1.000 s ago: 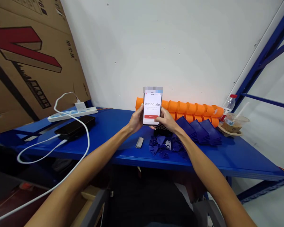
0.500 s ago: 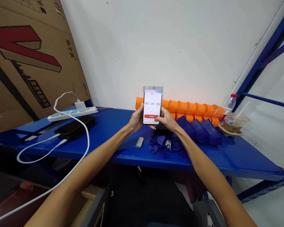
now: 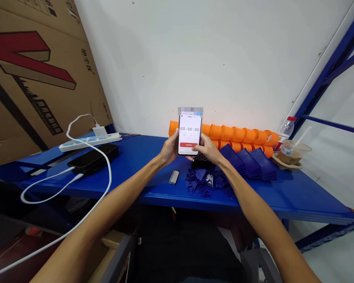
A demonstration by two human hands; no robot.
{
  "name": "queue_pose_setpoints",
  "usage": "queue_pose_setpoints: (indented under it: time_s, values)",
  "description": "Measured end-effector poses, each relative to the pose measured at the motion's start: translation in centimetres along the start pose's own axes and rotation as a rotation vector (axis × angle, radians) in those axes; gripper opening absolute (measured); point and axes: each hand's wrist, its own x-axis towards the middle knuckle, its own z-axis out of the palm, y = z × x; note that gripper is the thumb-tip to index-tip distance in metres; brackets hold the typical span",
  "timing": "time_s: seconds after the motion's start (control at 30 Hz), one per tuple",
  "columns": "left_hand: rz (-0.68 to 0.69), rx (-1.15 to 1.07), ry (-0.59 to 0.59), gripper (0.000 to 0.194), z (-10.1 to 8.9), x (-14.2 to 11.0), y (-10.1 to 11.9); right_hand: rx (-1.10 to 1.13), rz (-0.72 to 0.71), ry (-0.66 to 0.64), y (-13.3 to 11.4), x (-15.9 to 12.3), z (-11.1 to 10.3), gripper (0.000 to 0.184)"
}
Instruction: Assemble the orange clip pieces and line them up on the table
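Note:
A smartphone (image 3: 190, 131) is held upright above the blue table, its lit screen showing 00:00:00 over a red button. My left hand (image 3: 169, 149) grips its left edge. On the other side my right hand (image 3: 209, 150) holds the right edge, with the thumb over the lower screen by the red button. Below the phone lies a pile of small dark blue plastic pieces (image 3: 200, 175), one of them pale. A small grey piece (image 3: 174, 177) rests to their left. Behind my right hand stand rows of orange curved pieces (image 3: 234, 134), partly hidden.
Stacked blue plates (image 3: 247, 163) lie right of my right forearm. Farther right are a plastic cup with a straw (image 3: 292, 152) and a red-capped bottle (image 3: 288, 126). On the left are a power strip (image 3: 90, 142), a black device (image 3: 96, 157), a white cable (image 3: 108, 173) and a large cardboard box (image 3: 47, 70).

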Motion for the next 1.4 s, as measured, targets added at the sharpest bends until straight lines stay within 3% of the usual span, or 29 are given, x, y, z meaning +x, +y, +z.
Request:
queue_pose_setpoints:
  time_s: [0.9,1.17,1.27,1.4]
  values:
    - [-0.030,-0.005,0.050,0.061,0.5,-0.2,0.3,0.022,0.007,0.023,-0.1,-0.1,0.0,0.048]
    - [-0.083,-0.073,0.005,0.068,0.5,-0.1,1.9,0.074,0.012,0.089,-1.1,-0.2,0.1,0.063]
    - [-0.038,-0.065,0.069,0.073,-0.2,-0.4,3.5,0.109,-0.037,0.179,-1.5,-0.3,-0.4,0.069]
    - [-0.077,0.074,0.266,0.070,-2.4,-1.9,6.3,0.117,-0.076,0.272,-1.7,-0.2,-1.1,0.066]
